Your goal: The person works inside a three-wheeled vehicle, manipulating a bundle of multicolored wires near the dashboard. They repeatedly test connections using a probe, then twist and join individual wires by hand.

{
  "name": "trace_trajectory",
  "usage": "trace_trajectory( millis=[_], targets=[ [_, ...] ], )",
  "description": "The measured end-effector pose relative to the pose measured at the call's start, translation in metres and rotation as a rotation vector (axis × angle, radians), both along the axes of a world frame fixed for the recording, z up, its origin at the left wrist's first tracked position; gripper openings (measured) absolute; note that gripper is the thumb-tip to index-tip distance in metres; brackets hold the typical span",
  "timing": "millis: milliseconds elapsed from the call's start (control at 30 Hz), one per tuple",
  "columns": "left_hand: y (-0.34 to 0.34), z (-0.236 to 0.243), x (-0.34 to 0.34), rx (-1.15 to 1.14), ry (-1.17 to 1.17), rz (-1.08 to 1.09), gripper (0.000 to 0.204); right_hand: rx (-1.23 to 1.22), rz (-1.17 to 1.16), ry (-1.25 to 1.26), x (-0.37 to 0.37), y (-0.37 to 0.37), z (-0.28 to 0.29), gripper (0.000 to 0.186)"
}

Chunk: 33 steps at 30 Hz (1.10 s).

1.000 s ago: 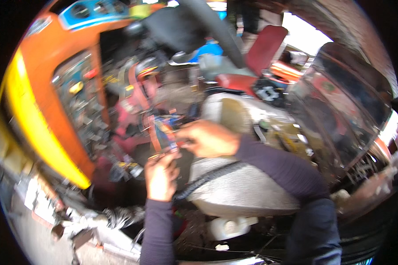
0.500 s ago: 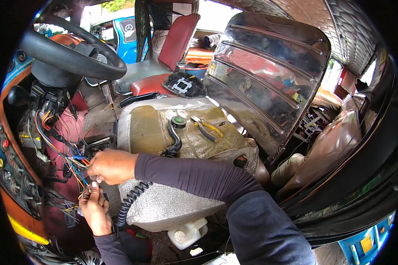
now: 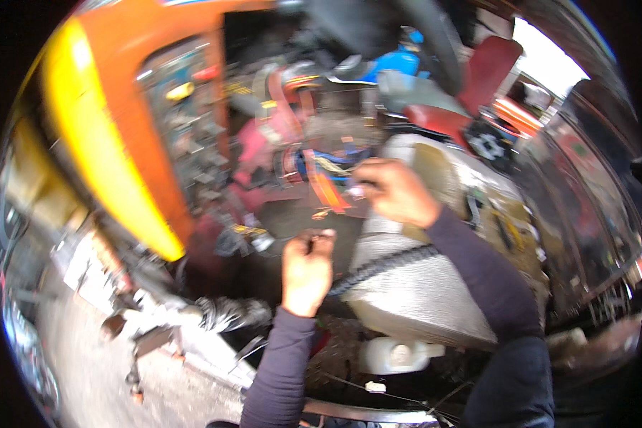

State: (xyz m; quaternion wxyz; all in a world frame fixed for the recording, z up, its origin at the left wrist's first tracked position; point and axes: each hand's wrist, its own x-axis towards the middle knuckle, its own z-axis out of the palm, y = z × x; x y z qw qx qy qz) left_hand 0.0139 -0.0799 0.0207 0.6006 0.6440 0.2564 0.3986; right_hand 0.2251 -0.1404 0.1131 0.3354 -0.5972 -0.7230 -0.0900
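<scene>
The picture is blurred by motion. My right hand [image 3: 394, 191] reaches forward and pinches a bundle of coloured wires [image 3: 326, 178] that hangs under an orange dashboard [image 3: 150, 121]. My left hand [image 3: 307, 271] is lower, fingers curled around something small and thin near the wires; I cannot make out what it is. Both forearms wear dark long sleeves. A black corrugated hose [image 3: 378, 265] runs between my hands across a grey metal engine cover [image 3: 421, 299].
An open panel of switches and fuses [image 3: 185, 121] sits in the dashboard. A red seat [image 3: 478, 85] stands behind the engine cover. A white plastic tank [image 3: 396, 354] lies below the cover. Concrete ground [image 3: 71, 357] shows at the lower left.
The view has swung from the cab's right side to the dashboard and ground on the left. Both hands stay at the wire bundle, the left one a little lower than the right.
</scene>
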Motion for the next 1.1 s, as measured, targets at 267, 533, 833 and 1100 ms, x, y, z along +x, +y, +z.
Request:
trace_trajectory(
  millis=[267,533,833,1100],
  targets=[
    [-0.022,0.034,-0.097,-0.298,-0.103,-0.009,0.03,-0.155,0.126,0.362,-0.007,0.007,0.004,0.011],
    [-0.081,0.074,-0.253,0.159,0.045,0.41,0.044,-0.245,0.067,0.49,0.001,0.005,0.009,0.007],
    [-0.126,0.038,-0.491,0.384,0.248,0.999,0.046,-0.242,0.114,0.702,0.022,0.014,-0.003,0.01],
    [-0.178,0.004,-0.623,0.212,-0.088,1.725,0.05,-0.082,0.139,0.805,0.036,0.013,0.004,0.011]
  ],
)
